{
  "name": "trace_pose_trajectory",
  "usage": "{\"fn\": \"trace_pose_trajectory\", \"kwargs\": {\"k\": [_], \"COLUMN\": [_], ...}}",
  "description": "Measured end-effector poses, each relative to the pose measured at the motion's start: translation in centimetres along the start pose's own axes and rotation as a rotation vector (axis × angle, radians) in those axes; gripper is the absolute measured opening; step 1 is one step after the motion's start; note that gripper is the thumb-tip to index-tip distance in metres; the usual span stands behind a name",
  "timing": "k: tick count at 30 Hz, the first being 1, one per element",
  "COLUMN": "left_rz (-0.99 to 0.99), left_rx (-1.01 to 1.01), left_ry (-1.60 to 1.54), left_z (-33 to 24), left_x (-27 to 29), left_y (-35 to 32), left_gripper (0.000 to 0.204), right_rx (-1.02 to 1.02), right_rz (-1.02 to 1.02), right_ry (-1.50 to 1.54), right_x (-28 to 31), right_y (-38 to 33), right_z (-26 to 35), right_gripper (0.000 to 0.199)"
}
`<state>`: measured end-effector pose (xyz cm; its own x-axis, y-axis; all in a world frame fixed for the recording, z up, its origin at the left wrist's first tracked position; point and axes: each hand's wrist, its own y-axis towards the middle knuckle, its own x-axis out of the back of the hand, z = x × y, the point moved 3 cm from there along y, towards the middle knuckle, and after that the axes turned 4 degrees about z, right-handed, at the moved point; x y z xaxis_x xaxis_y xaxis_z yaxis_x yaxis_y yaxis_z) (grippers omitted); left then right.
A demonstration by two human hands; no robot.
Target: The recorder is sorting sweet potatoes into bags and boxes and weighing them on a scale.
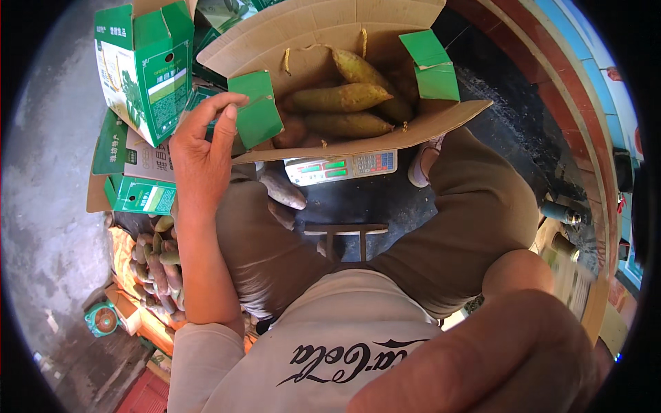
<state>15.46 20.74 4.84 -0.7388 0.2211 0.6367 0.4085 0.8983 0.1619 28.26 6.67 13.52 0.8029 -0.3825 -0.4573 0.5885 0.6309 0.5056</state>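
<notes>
Pinching the green flap [256, 113] of the open box [330, 41], your left hand [201, 155] has thumb and fingers closed on the flap's left edge, forearm rising from the lower left. That is the grip on that side: pressed onto cardboard, not spread.

Far left, a green-and-white carton [148, 65] stands upright, and more flattened cartons [134, 179] of the same kind lie just below it. Nearer you, left of your forearm, a heap of sweet potatoes [157, 272] sits in a crate, with a small teal object [102, 320] on the floor beside it.

In the middle, the box holds several long yellowish-brown tubers [341, 98], lying crosswise, some reddish ones under them. It rests on a scale [341, 167], whose display panel shows below the box's near flap. Two loose sweet potatoes [282, 189] lie by your left knee, just near of the scale. A small stool [346, 234] stands between your knees on the dark floor.

A second green flap [430, 65] sticks up on the box's right side.

Near right, your right hand [496, 358] fills the corner, very close to the camera and blurred; whether that grip is spread or closed, you cannot tell, and nothing shows in it.
</notes>
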Motion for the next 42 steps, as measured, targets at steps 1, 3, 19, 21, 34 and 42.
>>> {"fn": "trace_pose_trajectory", "kwargs": {"k": [1,3,19,21,34,42], "left_rz": [0.011,0.010,-0.010,-0.002,0.020,0.034], "left_rx": [0.029,0.058,0.030,0.035,0.008,0.051], "left_ry": [-0.007,-0.032,-0.086,-0.094,-0.079,-0.037], "left_z": [0.0,-0.3,0.3,0.3,0.3,0.6], "left_x": [0.0,0.1,0.2,0.2,0.7,0.4], "left_y": [0.0,0.0,0.0,0.1,-0.1,0.0], "left_gripper": [0.016,0.016,0.016,0.016,0.017,0.019], "right_rx": [-0.008,-0.023,-0.019,-0.006,0.113,0.147], "right_rz": [0.007,0.023,0.226,0.246,0.354,0.411], "right_ry": [-0.015,-0.045,-0.231,-0.257,-0.568,-0.780], "right_x": [0.2,0.5,1.9,2.1,7.7,12.1], "right_y": [-0.1,-0.3,0.4,0.6,4.3,5.7], "right_z": [-0.2,-0.6,-1.6,-1.5,1.6,4.3], "right_gripper": [0.014,0.013,0.009,0.008,0.007,0.008]}}
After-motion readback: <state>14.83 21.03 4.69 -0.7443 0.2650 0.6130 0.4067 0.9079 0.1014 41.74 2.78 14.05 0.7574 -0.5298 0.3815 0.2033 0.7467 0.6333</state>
